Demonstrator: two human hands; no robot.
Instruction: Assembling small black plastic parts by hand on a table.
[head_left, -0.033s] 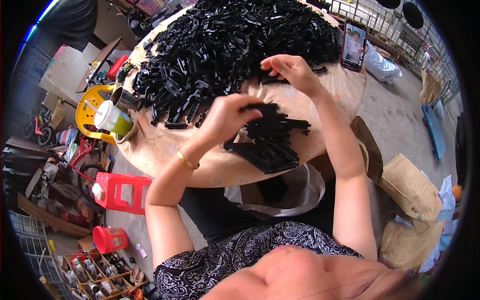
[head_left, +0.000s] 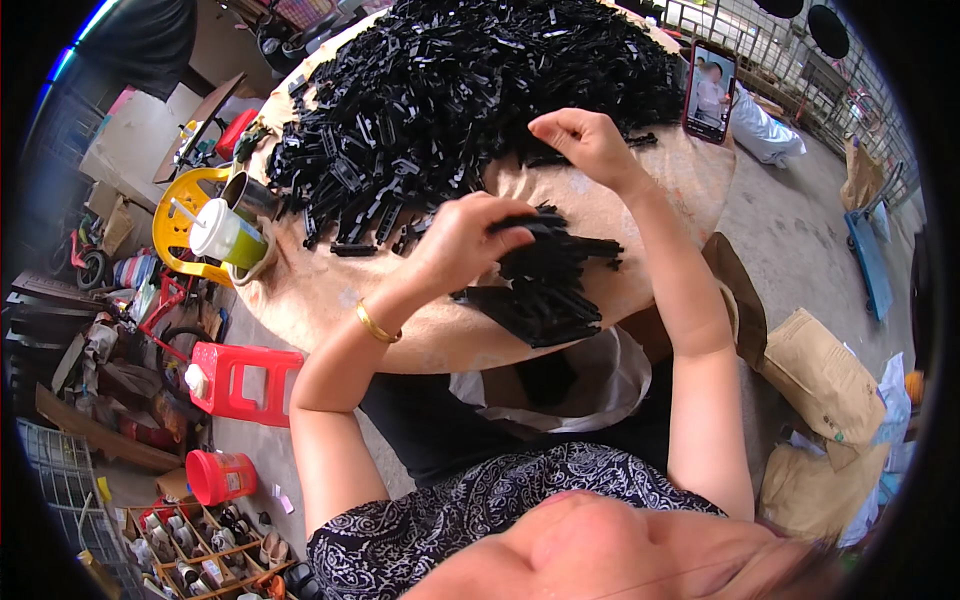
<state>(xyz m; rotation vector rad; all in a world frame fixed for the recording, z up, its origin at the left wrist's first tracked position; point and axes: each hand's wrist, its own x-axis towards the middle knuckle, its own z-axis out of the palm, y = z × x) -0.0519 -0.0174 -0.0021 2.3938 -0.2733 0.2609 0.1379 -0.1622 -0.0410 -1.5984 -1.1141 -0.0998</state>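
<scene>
Through the head camera, I looked down on a round table (head_left: 330,300) covered with a tan cloth. A huge heap of small black plastic parts (head_left: 470,90) covered its far half.

My left hand (head_left: 465,240) hovered over the near edge of the table, fingers curled together and clamped on a bundle of black plastic strips (head_left: 545,280). The bundle lay fanned out under and beside that hand, resting on the cloth close to the table's near rim. A gold bangle (head_left: 377,325) circled that wrist.

My right hand (head_left: 585,140) was further out, at the near fringe of the heap. Its fingers were bent inward and drawn together; I could not tell whether they pinched a part.

As for containers: a white plastic bag (head_left: 600,385) hung open just below the table's near edge, and something dark showed inside it, too shadowed to identify. At the table's left rim sat a green cup with a white lid and straw (head_left: 222,232), and beside it a metal mug (head_left: 250,197), contents unseen. On the floor to the left stood a red stool (head_left: 245,380) and a red bucket (head_left: 220,475). A wooden crate (head_left: 200,545) held small bottles. A phone (head_left: 708,90) stood propped at the table's far right. Brown paper sacks (head_left: 825,375) lay on the floor at right.
</scene>
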